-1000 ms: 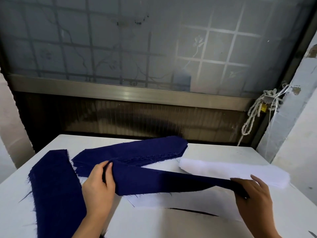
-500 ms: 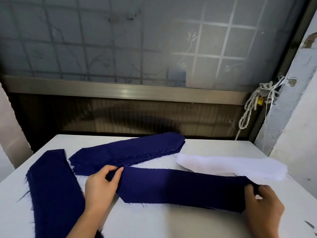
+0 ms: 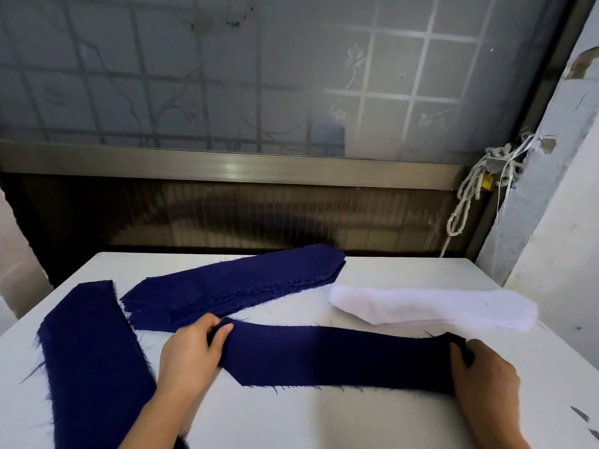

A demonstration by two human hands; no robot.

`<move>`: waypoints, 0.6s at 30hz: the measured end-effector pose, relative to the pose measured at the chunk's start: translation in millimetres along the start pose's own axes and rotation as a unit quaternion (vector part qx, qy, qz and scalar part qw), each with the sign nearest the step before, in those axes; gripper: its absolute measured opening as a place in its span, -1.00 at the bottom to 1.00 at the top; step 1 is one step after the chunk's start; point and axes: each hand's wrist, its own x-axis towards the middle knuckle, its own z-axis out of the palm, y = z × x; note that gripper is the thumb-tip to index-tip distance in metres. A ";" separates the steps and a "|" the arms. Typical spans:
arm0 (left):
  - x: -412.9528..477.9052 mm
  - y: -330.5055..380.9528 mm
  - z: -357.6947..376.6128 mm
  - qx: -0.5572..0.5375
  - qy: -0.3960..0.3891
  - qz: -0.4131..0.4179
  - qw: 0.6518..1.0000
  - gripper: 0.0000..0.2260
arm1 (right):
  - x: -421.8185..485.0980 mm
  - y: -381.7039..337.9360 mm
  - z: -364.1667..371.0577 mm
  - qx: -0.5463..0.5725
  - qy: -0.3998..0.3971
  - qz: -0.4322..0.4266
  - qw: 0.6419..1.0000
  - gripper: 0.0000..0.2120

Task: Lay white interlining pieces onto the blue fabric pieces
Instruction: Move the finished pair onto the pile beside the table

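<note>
**Head view.** White table (image 3: pixel 324 422) set against a frosted, gridded window (image 3: pixel 227 76); a pale rope (image 3: pixel 466 196) hangs at the window frame on the right.

Three lots of blue fabric are on the table:
- A blue strip (image 3: pixel 340 358) lies flat across the near middle.
- A stack of blue pieces (image 3: pixel 233 286) lies behind it.
- A separate blue piece (image 3: pixel 94 358) lies at the near left.

The white interlining stack (image 3: pixel 431 307) sits at the far right, just behind the strip's right end. Whether the two touch cannot be told.

**Hands.** The left hand (image 3: pixel 191 354) pinches the strip's left end, with the thumb on top. The right hand (image 3: pixel 486 374) grips the right end, with the fingers curled over the cloth.

**Orientation.** The strip's long axis runs left to right across the table. Its left end is cut at an angle. The stack of blue pieces runs diagonally from near left to far right, with its tapered end pointing far right. The interlining's long axis also runs left to right, and it narrows toward the left.

**Step in hand.** In my judgement, a blue piece is being spread flat to receive interlining. No white piece lies on it yet.

**Next move.** One hand must let go and lift a single white layer. That layer must then be set down with its long axis and taper matched to the strip's outline. The strip's edges are frayed, and thin layers may cling together.
</note>
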 end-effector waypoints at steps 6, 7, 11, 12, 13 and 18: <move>4.6 3.2 3.6 0.021 0.004 -0.012 1.000 -0.78 | -2.7 -0.5 -1.3 0.007 0.005 -0.003 1.000 -0.65; 4.9 4.1 4.2 0.023 0.006 -0.016 1.000 -0.77 | -2.7 -0.6 -1.2 0.008 0.003 0.001 1.000 -0.66; 4.8 3.1 5.6 0.031 0.000 -0.025 0.999 -0.78 | -3.6 -2.0 -1.4 0.010 -0.006 0.004 1.000 -0.73; 4.5 1.5 5.7 0.027 -0.006 -0.024 0.999 -0.81 | -3.8 -2.0 -1.4 0.010 -0.006 0.002 1.000 -0.74; 4.0 -0.2 5.4 0.021 -0.013 -0.023 0.999 -0.86 | -4.2 -2.4 -1.6 0.009 -0.007 0.002 1.000 -0.75; 3.3 -0.4 3.4 0.021 -0.011 -0.023 0.999 -0.97 | -4.8 -2.7 -2.3 0.010 -0.013 0.006 1.000 -0.77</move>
